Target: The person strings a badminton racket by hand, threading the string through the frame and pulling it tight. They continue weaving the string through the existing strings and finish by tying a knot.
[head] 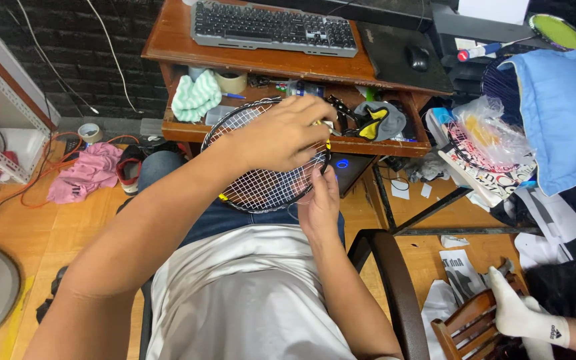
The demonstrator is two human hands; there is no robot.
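The left hand (281, 133) is closed over the top of the racket (265, 160), held above the lap before the desk (261, 57); the right hand (320, 203) pinches a string at its lower rim. Pulled unevenly, that string could slip from the fingers or kink, and the frame could twist in the grip

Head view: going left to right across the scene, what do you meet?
Pink cloth on the floor → racket head, left hand on its rim → right hand → black mouse → blue cloth.

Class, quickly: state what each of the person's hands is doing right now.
Left hand: closed on the badminton racket head's rim.
Right hand: fingers pinching at the racket's strings; full grip cannot be told.
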